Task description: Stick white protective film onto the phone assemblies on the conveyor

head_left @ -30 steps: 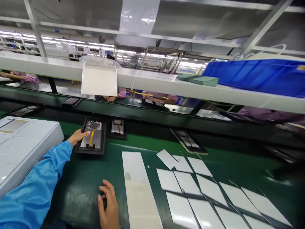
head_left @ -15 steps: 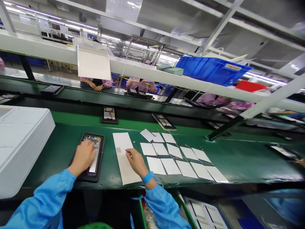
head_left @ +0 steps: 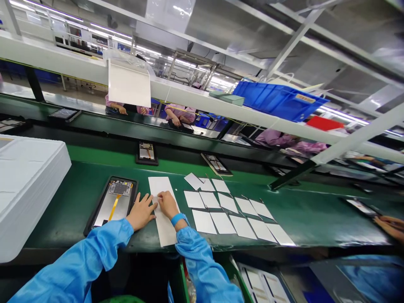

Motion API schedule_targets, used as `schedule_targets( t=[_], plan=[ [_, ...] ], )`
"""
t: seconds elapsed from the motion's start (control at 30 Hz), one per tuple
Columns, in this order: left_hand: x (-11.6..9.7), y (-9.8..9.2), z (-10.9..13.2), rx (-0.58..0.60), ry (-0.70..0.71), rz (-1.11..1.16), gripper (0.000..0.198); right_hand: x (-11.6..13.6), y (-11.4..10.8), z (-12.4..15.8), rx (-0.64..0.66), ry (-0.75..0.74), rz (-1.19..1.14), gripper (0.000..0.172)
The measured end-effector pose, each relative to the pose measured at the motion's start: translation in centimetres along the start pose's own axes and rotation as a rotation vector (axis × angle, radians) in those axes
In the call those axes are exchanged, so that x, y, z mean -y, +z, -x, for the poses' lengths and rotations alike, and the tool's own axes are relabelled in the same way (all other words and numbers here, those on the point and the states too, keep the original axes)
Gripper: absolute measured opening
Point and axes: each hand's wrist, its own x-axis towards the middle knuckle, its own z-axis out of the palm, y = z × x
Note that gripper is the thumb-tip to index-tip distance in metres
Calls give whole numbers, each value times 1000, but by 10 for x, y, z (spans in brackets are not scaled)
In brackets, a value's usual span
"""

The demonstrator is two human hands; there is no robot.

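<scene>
A long white paper sheet (head_left: 166,233) lies on the green bench between my hands, with a small pale patch (head_left: 154,199) near its middle. My left hand (head_left: 142,212) rests with fingers spread across the sheet's left edge, fingertips beside the patch. My right hand (head_left: 168,205) is closed in a pinch at the patch; what sits between its fingertips is too small to make out. Left of my hands, an opened tablet (head_left: 109,206) shows its circuit board and an orange-yellow ribbon cable, set in a black holder. Neither hand touches it.
Several white rectangular pieces (head_left: 223,223) lie in rows at right. A white stack (head_left: 38,185) fills the left side. Other opened tablets (head_left: 147,152) sit on the green strip behind. A blue bin (head_left: 277,99) stands on the overhead shelf. A co-worker's hand (head_left: 391,227) appears far right.
My left hand has moved right, off the tablet and onto the sheet's edge, uncovering the ribbon cable. My right hand has shifted slightly left and up to the patch.
</scene>
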Motion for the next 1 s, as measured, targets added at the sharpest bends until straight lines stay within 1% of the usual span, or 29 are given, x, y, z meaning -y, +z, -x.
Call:
schedule_targets(
  t=[0.23, 0.5, 0.6, 0.7, 0.87, 1.0],
  plan=[
    [-4, -4, -1, 22, -10, 24, 52, 0, 5, -1, -18, 10, -23, 19],
    [-4, -4, -1, 7, -16, 23, 53, -2, 5, 7, -53, -123, -116, 13],
    [-5, -5, -1, 12, -19, 18, 52, -5, 5, 9, -79, -141, -182, 10],
    [-6, -5, -1, 12, -18, 15, 53, -9, 6, 12, -126, -118, -272, 8],
    [-4, -2, 0, 1, -25, 24, 54, -9, 8, 23, -193, -50, -406, 11],
    [-7, -5, -4, 44, -34, 44, 52, -6, 9, 18, -263, 16, -493, 16]
  ],
)
